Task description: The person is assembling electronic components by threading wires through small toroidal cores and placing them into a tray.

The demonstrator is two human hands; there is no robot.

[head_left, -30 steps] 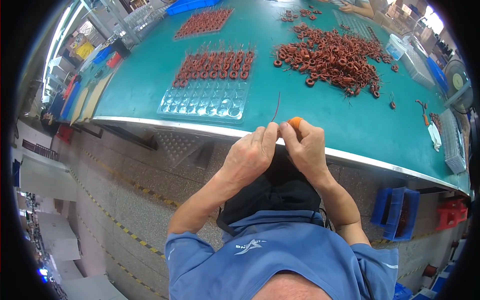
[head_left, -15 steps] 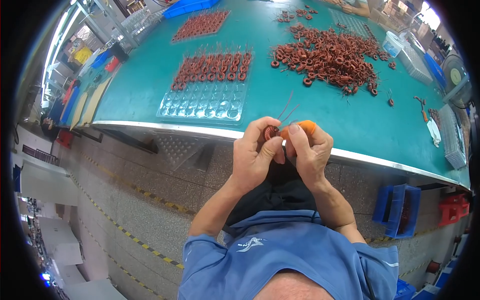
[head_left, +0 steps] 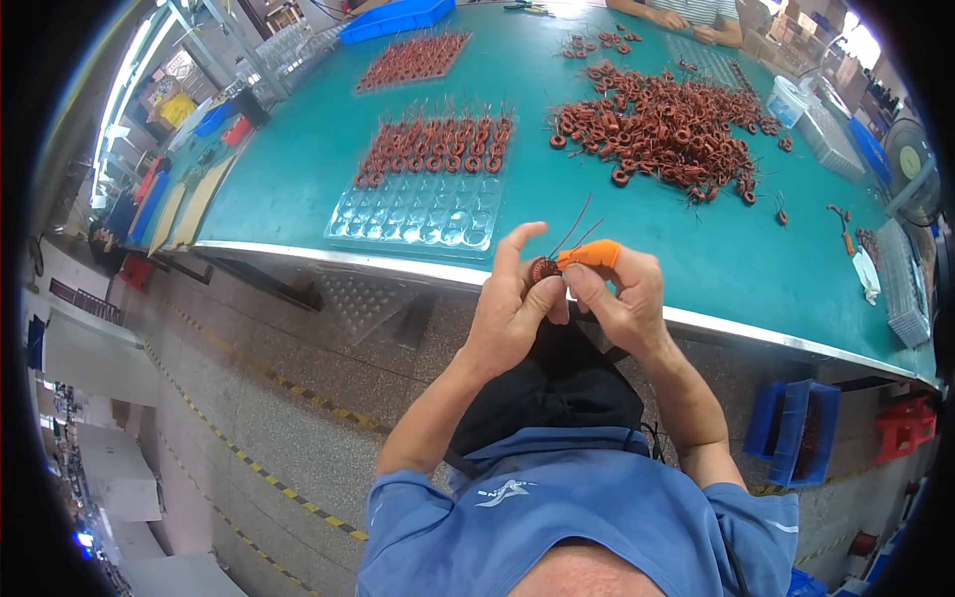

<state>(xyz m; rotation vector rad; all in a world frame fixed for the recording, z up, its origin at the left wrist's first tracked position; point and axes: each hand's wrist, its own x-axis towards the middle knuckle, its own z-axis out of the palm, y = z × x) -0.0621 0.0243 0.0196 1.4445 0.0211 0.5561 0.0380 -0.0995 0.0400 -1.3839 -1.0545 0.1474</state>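
Note:
My left hand pinches a copper-wound toroidal coil between thumb and fingers, its index finger raised off it. Two long wire leads rise from the coil. Thumb and index finger of my right hand close on the coil's right side; an orange finger cover wraps that index finger. Both hands are just in front of the table's front edge. Beyond them lies a clear plastic tray, its far rows filled with coils and its near pockets without any.
On the green table a big pile of coils lies at right. A second filled tray sits farther back. Pliers with orange handles lie near stacked clear trays. Another person's hands rest at the far edge.
My left index finger has lifted away from the coil and straightened. My right hand's covered finger has come onto the coil's edge. The view has shifted slightly.

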